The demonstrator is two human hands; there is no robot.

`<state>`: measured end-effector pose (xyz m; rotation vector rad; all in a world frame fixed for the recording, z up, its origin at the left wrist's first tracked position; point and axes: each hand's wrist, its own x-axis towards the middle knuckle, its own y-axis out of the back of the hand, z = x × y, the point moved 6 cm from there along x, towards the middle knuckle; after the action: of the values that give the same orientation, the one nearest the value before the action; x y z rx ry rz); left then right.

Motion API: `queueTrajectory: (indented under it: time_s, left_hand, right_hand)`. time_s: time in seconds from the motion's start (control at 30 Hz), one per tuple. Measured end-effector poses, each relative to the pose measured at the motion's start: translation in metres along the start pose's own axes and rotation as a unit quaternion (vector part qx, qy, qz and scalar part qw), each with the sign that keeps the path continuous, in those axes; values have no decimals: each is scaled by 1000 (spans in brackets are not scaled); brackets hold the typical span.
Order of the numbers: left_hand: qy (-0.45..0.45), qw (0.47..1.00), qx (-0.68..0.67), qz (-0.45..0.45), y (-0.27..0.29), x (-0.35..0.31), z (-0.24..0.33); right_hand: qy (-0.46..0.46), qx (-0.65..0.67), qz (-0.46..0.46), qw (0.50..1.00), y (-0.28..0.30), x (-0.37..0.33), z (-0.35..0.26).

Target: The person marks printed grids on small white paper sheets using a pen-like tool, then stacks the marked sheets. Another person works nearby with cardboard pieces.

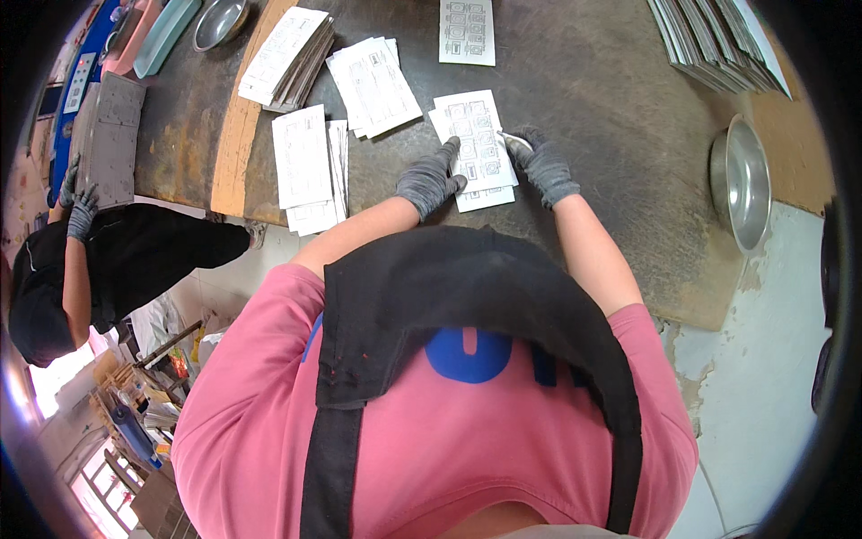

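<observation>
Both my hands wear grey gloves and work over a small stack of white printed sheets (480,148) at the table's near edge. My left hand (431,182) lies against the stack's left side, its thumb and forefinger apart, fingertips touching the sheets' edge. On the right side, my right hand (545,171) is closed around a small white object (514,140) whose tip points at the sheets; most of it is hidden in the glove. The top sheet carries rows of small printed diagrams and sits slightly askew on those beneath.
Printed sheets (373,87) and a thick pile (287,58) lie to the left, with another group (303,157) nearer. A single sheet (467,31) is farther off. Right: a large stack (718,45) and a metal bowl (741,184). A gloved co-worker (117,260) works far left.
</observation>
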<state>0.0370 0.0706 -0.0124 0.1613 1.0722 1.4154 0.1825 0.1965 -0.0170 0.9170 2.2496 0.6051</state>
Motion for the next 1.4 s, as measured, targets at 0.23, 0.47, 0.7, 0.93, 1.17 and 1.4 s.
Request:
queueTrajectory:
  time_s: [0.23,0.47,0.7,0.93,1.17,1.4]
  left_hand:
    - [-3,1000,18,5,4,-2,1]
    - [-15,1000,19,9,6,0,2]
    - [-7,1000,26,7,5,2,0]
    - [-2,1000,18,0,4,1,2]
    - [-4,1000,27,-4,2,0,2]
    - [-29,999,32,20,3,1,2]
  right_hand:
    - [-54,57,-43,996,-12,20,-23]
    - [-128,-7,-97,987,-8,8,-3]
    - [-183,8,-130,974,-9,6,11]
    - [42,-270,-63,960,-8,3,-56]
    - [17,-213,-32,976,-13,-11,-57]
    - [-59,-19,-102,993,-42,-13,-13]
